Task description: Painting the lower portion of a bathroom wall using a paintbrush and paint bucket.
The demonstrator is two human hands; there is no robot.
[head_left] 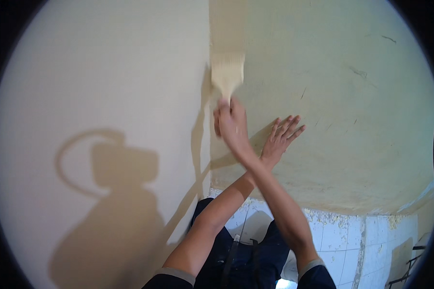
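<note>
- Head view, the only one: right hand (pixel 235 123) closed round the handle of a wide flat brush (pixel 227 70); left hand (pixel 280 139) empty, fingers spread, apparently flat on the greenish wall (pixel 352 159).
- Arms crossed: right forearm (pixel 275 192) runs up-left, over the left forearm (pixel 231 192), which runs up-right. Hands apart; right hand ends up left of the left hand and a bit higher.
- Key relation: brush lies straight above the right hand, long axis near vertical, bristles up. Right hand is the near one (on the handle); from the left hand, brush is up and to the left.
- Bristles sit just beside the wall corner, on the greenish wall's side. Slight blur; can't tell how hard they press, if at all.
- Beige strip (pixel 228 24) runs up along the corner, directly above bristles and right hand.
- Pale wall (pixel 130 72) left of both hands, carries a big shadow (pixel 125 212).
- Dark scuffs (pixel 303 93) on the greenish wall, up-right of the left hand.
- Below both hands: tiled floor (pixel 337 243), pale flakes (pixel 325 216) along the wall base.
</note>
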